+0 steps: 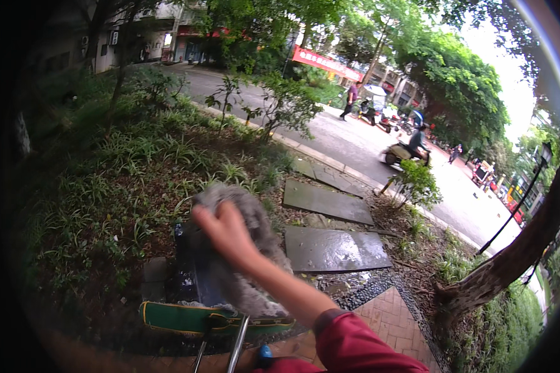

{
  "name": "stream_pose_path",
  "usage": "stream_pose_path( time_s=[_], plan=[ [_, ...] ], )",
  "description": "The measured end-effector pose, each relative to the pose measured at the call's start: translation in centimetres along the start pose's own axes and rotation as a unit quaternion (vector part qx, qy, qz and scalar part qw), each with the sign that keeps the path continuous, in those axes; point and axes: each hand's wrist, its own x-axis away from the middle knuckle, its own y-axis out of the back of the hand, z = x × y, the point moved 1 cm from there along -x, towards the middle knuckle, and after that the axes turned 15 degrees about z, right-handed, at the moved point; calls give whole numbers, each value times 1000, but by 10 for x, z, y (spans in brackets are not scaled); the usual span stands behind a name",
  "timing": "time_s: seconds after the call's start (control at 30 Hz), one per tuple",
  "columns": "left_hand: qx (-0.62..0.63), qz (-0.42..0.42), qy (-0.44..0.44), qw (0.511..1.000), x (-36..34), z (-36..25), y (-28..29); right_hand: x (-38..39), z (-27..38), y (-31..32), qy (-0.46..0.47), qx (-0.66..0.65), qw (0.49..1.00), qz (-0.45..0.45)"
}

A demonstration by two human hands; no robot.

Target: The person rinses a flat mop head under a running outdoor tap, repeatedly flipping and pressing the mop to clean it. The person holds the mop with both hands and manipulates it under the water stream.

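Red sleeve (362, 342), R hand (227, 233) w/ shaggy grey cloth (261, 229), blurred.

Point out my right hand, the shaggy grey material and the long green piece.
Right hand (229, 229): head view, back of the hand.
Shaggy grey material (262, 231): head view, blurred side above the forearm.
Long green piece (179, 317): head view, left part of its face.

A red banner (326, 63) is stretching along the far side of the road (348, 142), carrying a line of white characters. A small pale sign (114, 38) is showing on the upper-left building, its marks staying too tiny to read.
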Motion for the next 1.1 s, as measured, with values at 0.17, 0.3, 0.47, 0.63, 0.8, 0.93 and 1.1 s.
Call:
stream_pose_path(
  time_s=[0.17,0.3,0.47,0.63,0.8,0.93,1.1],
  plan=[
    [18,-34,46,998,19,45,-26,10,-123,-174,260,-144,936,192],
    [-46,-47,84,994,26,14,-35,107,-287,-198,-80,-173,905,380],
    [-111,-23,191,975,13,18,-40,227,-481,-121,-521,88,789,314],
    [261,98,291,915,-23,19,-48,287,-628,-57,-631,72,771,46],
    [323,-30,249,913,-28,16,-62,256,-678,-69,-656,-138,740,56],
    [367,-70,151,915,-36,-8,-60,269,-720,-69,-672,-195,714,14],
    [236,44,375,895,-15,-123,-24,264,-670,-18,-650,-428,625,57]
  ],
)
